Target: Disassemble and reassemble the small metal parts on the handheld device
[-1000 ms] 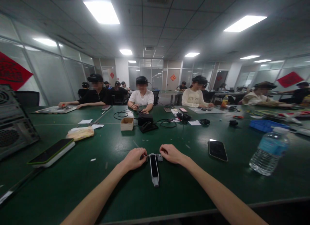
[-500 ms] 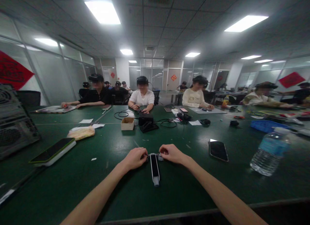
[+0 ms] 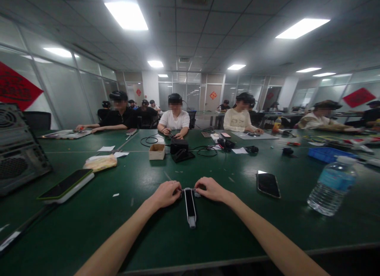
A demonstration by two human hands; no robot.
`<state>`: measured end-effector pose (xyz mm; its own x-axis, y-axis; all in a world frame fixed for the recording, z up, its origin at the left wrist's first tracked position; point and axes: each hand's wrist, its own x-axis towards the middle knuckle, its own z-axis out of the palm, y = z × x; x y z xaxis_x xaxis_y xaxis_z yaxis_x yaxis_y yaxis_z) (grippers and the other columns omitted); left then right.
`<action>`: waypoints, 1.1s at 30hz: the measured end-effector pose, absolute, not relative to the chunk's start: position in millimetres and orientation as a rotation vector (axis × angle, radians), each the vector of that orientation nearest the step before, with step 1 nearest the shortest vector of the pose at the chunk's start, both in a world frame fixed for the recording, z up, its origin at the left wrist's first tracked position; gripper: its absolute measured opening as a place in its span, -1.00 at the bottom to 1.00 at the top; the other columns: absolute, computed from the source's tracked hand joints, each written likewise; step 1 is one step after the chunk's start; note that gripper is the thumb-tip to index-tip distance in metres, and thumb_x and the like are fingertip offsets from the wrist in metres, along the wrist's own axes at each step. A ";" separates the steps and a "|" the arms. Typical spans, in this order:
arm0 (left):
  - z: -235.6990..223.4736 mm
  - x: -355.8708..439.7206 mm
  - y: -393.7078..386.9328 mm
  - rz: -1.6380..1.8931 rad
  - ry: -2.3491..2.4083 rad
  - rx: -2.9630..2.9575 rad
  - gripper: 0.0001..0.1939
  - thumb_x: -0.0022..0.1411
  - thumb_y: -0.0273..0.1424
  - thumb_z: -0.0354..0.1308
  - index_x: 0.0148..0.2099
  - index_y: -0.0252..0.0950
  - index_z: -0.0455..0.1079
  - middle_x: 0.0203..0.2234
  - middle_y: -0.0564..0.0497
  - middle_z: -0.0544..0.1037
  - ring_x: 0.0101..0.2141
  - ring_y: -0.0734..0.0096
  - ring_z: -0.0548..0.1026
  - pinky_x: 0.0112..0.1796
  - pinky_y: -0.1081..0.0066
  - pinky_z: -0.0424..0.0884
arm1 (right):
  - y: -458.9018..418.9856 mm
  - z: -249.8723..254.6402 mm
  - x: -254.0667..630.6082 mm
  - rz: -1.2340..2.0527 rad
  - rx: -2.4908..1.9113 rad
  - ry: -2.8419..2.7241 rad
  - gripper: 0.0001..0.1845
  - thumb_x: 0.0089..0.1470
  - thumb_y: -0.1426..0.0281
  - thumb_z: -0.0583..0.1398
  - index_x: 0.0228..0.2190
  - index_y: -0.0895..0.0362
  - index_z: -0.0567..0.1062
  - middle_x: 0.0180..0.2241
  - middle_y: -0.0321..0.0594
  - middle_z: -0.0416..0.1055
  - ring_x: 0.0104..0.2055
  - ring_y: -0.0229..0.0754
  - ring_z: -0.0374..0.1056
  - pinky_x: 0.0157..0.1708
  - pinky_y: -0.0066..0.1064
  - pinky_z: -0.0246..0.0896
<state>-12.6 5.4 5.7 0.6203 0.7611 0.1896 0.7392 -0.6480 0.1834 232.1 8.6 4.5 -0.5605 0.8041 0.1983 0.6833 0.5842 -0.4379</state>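
A slim device [image 3: 190, 204] with a black face and a pale grey frame lies lengthwise on the green table in front of me. Its narrow grey end points towards me, and small grey parts stick out sideways at its far end. My left hand [image 3: 166, 193] is closed in a pinch at the left side part. At the opposite side, my right hand [image 3: 211, 189] has its fingers curled and pinched on the right part. Both palms face down. My fingers hide most of these side parts, so their exact shape is unclear.
A black phone [image 3: 268, 184] and a water bottle [image 3: 331, 185] stand to the right. A green-edged phone on a white block [image 3: 67, 185] lies left, near a computer case [image 3: 22, 149]. Beyond are a small open box [image 3: 156, 152], cables, a blue tray [image 3: 329, 154] and seated co-workers.
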 end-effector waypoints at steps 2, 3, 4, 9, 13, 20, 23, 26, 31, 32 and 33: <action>6.3 -12.2 4.6 0.374 1.280 2.747 -0.87 0.23 -0.40 0.00 -0.22 -0.27 0.36 -0.35 0.02 0.49 -0.33 0.37 0.45 -0.31 0.44 0.28 | 8.2 4.1 231.7 0.446 -1.198 -2.438 -0.81 0.12 0.32 0.13 -0.29 0.13 0.51 -0.29 -0.21 0.43 -0.26 -0.19 0.32 -0.27 -0.40 0.21; 6.8 -12.1 4.1 0.369 1.285 2.745 -0.87 0.24 -0.39 0.00 -0.22 -0.26 0.36 -0.35 0.02 0.49 -0.34 0.37 0.45 -0.31 0.44 0.28 | 8.1 3.9 231.5 0.445 -1.199 -2.437 -0.81 0.12 0.32 0.13 -0.29 0.13 0.51 -0.29 -0.21 0.43 -0.26 -0.19 0.32 -0.27 -0.40 0.20; 7.4 -12.0 3.6 0.366 1.291 2.741 -0.87 0.24 -0.39 0.00 -0.22 -0.26 0.36 -0.35 0.02 0.49 -0.34 0.37 0.45 -0.32 0.44 0.28 | 8.1 3.7 231.3 0.446 -1.202 -2.437 -0.81 0.13 0.32 0.13 -0.29 0.14 0.51 -0.29 -0.20 0.43 -0.26 -0.19 0.32 -0.27 -0.40 0.20; 8.5 -12.5 2.9 0.369 1.288 2.736 -0.87 0.22 -0.40 0.00 -0.22 -0.27 0.36 -0.36 0.02 0.50 -0.35 0.36 0.45 -0.34 0.44 0.28 | 8.5 3.1 230.5 0.437 -1.219 -2.453 -0.78 0.15 0.31 0.11 -0.30 0.14 0.52 -0.29 -0.19 0.45 -0.26 -0.19 0.33 -0.28 -0.40 0.20; 5.6 -13.0 4.9 0.387 1.279 2.750 -0.87 0.21 -0.41 0.01 -0.23 -0.27 0.36 -0.36 0.02 0.50 -0.36 0.37 0.45 -0.34 0.45 0.28 | 8.0 3.5 228.6 0.385 -1.206 -2.473 -0.75 0.18 0.33 0.08 -0.30 0.15 0.53 -0.31 -0.17 0.46 -0.26 -0.18 0.33 -0.24 -0.37 0.18; 4.0 -13.5 5.9 0.405 1.263 2.769 -0.88 0.22 -0.41 0.01 -0.23 -0.27 0.36 -0.36 0.01 0.50 -0.35 0.37 0.45 -0.34 0.45 0.29 | 5.6 4.7 226.7 0.352 -1.206 -2.447 -0.79 0.17 0.35 0.09 -0.28 0.15 0.50 -0.30 -0.17 0.44 -0.25 -0.18 0.30 -0.24 -0.36 0.18; 6.0 -13.3 4.7 0.399 1.258 2.760 -0.88 0.22 -0.41 0.01 -0.23 -0.27 0.36 -0.36 0.02 0.50 -0.35 0.37 0.45 -0.34 0.45 0.29 | 6.3 3.4 227.3 0.364 -1.257 -2.396 -0.81 0.14 0.33 0.12 -0.31 0.16 0.48 -0.31 -0.18 0.42 -0.27 -0.19 0.29 -0.28 -0.37 0.19; 7.3 -13.1 3.8 0.384 1.270 2.754 -0.88 0.23 -0.42 0.01 -0.22 -0.27 0.36 -0.35 0.02 0.49 -0.34 0.38 0.45 -0.33 0.45 0.29 | 6.9 3.0 228.0 0.385 -1.260 -2.409 -0.81 0.14 0.32 0.12 -0.32 0.15 0.48 -0.31 -0.18 0.41 -0.28 -0.19 0.29 -0.29 -0.38 0.20; 9.2 -12.7 2.8 0.372 1.279 2.751 -0.87 0.23 -0.41 0.01 -0.22 -0.27 0.36 -0.36 0.02 0.49 -0.35 0.38 0.44 -0.34 0.45 0.29 | 5.6 5.2 228.5 0.377 -1.202 -2.443 -0.83 0.10 0.34 0.15 -0.33 0.16 0.50 -0.34 -0.19 0.41 -0.29 -0.19 0.29 -0.26 -0.37 0.19; 9.6 -12.7 2.7 0.370 1.277 2.749 -0.87 0.23 -0.41 0.01 -0.22 -0.27 0.36 -0.36 0.02 0.49 -0.35 0.38 0.44 -0.33 0.45 0.29 | 5.3 5.4 228.5 0.382 -1.206 -2.442 -0.84 0.10 0.35 0.16 -0.33 0.16 0.50 -0.34 -0.19 0.41 -0.29 -0.19 0.29 -0.27 -0.37 0.19; 9.8 -12.6 2.5 0.367 1.277 2.747 -0.87 0.23 -0.41 0.01 -0.21 -0.27 0.36 -0.35 0.01 0.49 -0.34 0.37 0.44 -0.33 0.45 0.29 | 5.3 5.4 228.4 0.391 -1.211 -2.440 -0.84 0.09 0.35 0.16 -0.32 0.16 0.50 -0.34 -0.20 0.40 -0.29 -0.20 0.29 -0.27 -0.37 0.19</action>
<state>-12.6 2.5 9.8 0.6217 0.7626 0.1786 0.7410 -0.6466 0.1814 228.4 5.3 5.4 -0.5520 0.8052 0.2167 0.6973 0.5882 -0.4096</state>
